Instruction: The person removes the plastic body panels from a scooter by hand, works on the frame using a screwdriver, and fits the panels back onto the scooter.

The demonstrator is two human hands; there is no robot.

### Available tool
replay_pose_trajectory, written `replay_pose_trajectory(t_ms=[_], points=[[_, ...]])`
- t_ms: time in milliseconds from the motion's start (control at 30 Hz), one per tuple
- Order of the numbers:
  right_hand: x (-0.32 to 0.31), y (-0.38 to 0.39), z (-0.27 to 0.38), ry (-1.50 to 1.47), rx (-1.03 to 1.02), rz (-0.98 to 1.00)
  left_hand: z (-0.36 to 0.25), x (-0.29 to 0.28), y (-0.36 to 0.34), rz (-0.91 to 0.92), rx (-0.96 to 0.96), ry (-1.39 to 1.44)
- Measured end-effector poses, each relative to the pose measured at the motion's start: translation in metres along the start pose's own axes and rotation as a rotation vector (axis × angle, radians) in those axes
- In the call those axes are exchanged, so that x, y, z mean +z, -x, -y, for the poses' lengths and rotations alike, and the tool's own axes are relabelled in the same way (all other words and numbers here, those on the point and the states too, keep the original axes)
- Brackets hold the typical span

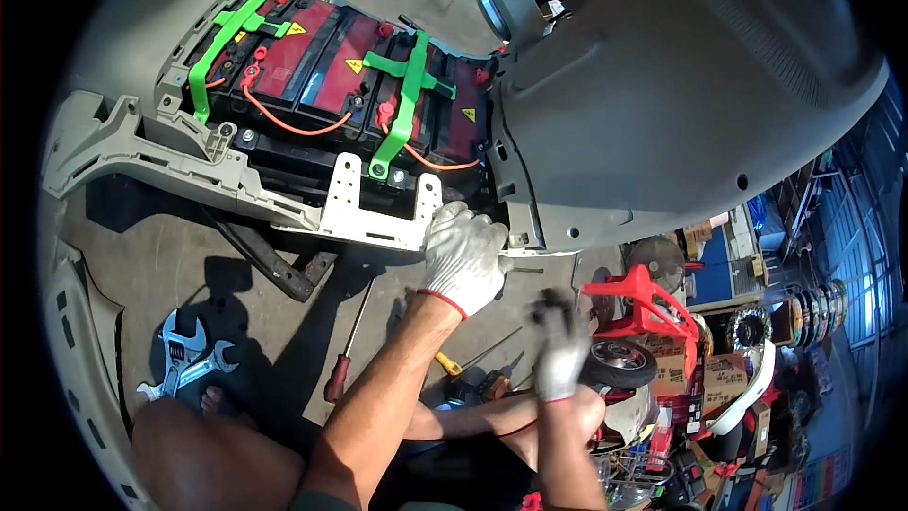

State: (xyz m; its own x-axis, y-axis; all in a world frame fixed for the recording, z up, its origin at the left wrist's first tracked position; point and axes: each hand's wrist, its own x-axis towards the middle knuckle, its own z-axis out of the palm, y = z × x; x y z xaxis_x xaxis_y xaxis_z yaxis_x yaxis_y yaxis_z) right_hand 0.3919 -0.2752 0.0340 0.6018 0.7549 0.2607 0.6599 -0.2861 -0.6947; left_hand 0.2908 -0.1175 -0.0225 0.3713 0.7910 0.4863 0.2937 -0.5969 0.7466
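Observation:
My left hand point(465, 254), in a white knit glove with a red cuff, has its fingers curled over the right end of a beige plastic trim panel point(374, 227). Its fingertips are partly hidden against the dark gap there. The panel runs along the near side of an open compartment with red and black batteries point(345, 57), orange cables and green hold-down brackets point(409, 99). Lower right, above my knee, is my gloved right hand point(560, 350). Motion smears its dark fingers, so whether they hold anything is unclear. A large beige body panel point(653, 123) rises beyond both hands.
On the floor lie a red-handled screwdriver point(339, 374), two adjustable wrenches point(184, 355) and a yellow-handled screwdriver point(448, 363). A dark metal bar point(270, 260) sits below the panel. Right, a red plastic frame point(643, 298), a small wheel point(619, 360) and cardboard boxes point(724, 383) crowd together.

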Motion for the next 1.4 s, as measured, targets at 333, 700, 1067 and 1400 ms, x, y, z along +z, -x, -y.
replay_pose_trajectory(t_ms=[333,700,1067,1400], points=[[-0.028,-0.087,0.055,0.031,-0.233,-0.241,-0.003,0.007,-0.002,0.021,-0.034,0.050],[0.010,-0.079,0.052,-0.020,-0.157,-0.145,-0.001,0.007,-0.001,0.035,-0.034,-0.003],[0.004,-0.086,0.051,-0.009,-0.192,-0.115,0.000,0.009,0.000,-0.011,-0.012,0.011],[-0.007,-0.095,0.034,0.054,-0.226,-0.074,-0.001,0.005,-0.002,0.046,-0.028,0.001]])
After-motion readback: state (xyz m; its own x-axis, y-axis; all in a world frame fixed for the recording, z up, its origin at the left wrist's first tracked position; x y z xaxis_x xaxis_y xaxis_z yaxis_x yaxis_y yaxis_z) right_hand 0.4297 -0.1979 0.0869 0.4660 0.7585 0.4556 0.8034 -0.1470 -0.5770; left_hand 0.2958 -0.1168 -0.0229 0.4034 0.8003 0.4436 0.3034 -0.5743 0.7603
